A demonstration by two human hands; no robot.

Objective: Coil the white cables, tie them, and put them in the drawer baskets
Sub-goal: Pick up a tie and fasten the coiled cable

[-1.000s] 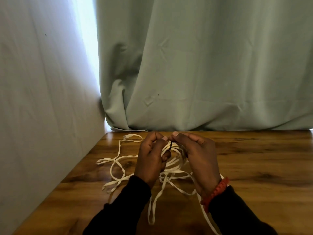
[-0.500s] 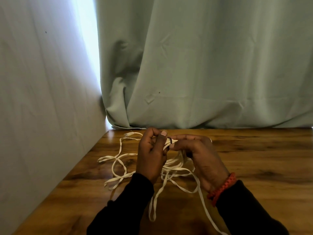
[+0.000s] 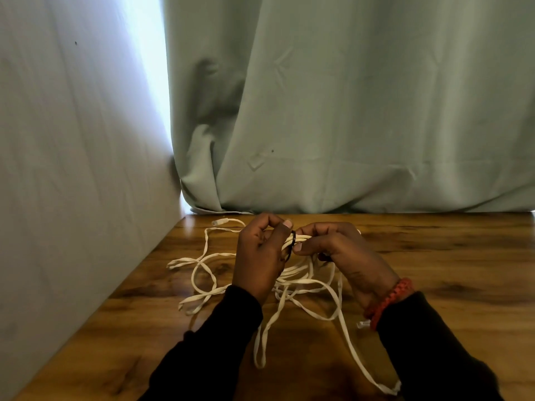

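We see a wooden table point(image 3: 434, 270) with dark grain streaks, its far edge meeting a pale green curtain point(image 3: 347, 125) and its left edge a wall. On it lies a loose white cable point(image 3: 202, 287), its flat strands looping across the left and middle. One connector point(image 3: 217, 222) rests near the far left corner.

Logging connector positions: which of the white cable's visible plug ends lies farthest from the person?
The plug end at the table's far left, near the curtain. The other visible end lies close by the right wrist's red bracelet.
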